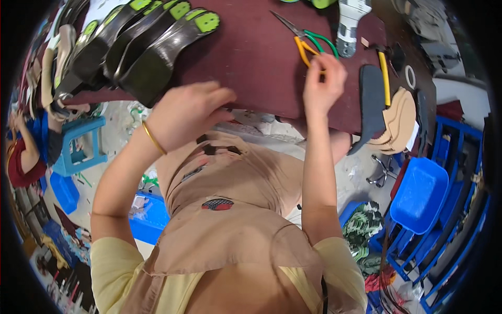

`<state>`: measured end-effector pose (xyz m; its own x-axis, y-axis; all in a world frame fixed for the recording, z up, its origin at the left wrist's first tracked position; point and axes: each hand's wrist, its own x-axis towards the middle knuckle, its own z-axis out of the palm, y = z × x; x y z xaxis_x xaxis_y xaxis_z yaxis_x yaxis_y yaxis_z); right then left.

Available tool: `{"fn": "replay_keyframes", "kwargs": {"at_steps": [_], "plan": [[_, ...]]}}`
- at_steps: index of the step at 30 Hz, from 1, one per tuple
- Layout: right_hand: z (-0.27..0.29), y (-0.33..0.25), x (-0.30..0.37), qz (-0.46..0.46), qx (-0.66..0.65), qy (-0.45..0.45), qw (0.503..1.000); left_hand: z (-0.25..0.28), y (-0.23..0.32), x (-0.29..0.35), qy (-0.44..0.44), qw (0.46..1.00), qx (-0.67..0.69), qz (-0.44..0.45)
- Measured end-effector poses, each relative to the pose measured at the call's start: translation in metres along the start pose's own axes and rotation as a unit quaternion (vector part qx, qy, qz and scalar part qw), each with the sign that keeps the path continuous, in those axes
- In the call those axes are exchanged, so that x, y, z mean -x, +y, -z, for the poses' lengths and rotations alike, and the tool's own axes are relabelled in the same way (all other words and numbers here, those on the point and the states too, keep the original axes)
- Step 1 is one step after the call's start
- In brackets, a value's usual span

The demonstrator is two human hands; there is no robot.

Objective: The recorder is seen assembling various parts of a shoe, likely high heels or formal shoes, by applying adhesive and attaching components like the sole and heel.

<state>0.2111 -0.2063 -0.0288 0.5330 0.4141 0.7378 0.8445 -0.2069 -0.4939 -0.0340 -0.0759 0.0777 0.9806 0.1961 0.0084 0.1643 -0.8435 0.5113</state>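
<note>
Near the front edge of the maroon tabletop (240, 63), my left hand (193, 112) points to the right, slightly blurred. Its fingers are a little bent and apart from the thumb, and nothing shows in them. My right hand (325, 86) is over the table with thumb and fingertips drawn together; whatever they pinch is too small to make out. Just behind those fingertips lies a pair of scissors (297, 32) with one yellow-orange and one green handle. The fingers partly cover the yellow handle, and I cannot tell whether they touch it.
Shiny black heeled shoes (157, 57) with green pieces stand in a row at the left. On the right lie a dark sole (371, 91), a yellow-handled hammer (384, 78), beige insoles (401, 118) and a tape ring (410, 77). A blue bin (420, 194) stands beside a blue rack.
</note>
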Motion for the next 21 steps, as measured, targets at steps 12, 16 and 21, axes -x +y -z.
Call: {"fn": "replay_keyframes", "kwargs": {"at_steps": [12, 16, 21], "plan": [[0.116, 0.127, -0.046, -0.316, 0.206, -0.216, 0.901, -0.049, 0.016, -0.012, -0.022, 0.994, 0.096, -0.043], [0.119, 0.137, -0.043, -0.253, 0.237, -0.238, 0.907, -0.065, 0.026, -0.044, -0.048, 0.985, 0.132, -0.097], [0.116, 0.144, -0.034, -0.111, 0.301, -0.236, 0.917, -0.11, 0.066, -0.133, -0.033, 0.982, 0.104, -0.153]]}}
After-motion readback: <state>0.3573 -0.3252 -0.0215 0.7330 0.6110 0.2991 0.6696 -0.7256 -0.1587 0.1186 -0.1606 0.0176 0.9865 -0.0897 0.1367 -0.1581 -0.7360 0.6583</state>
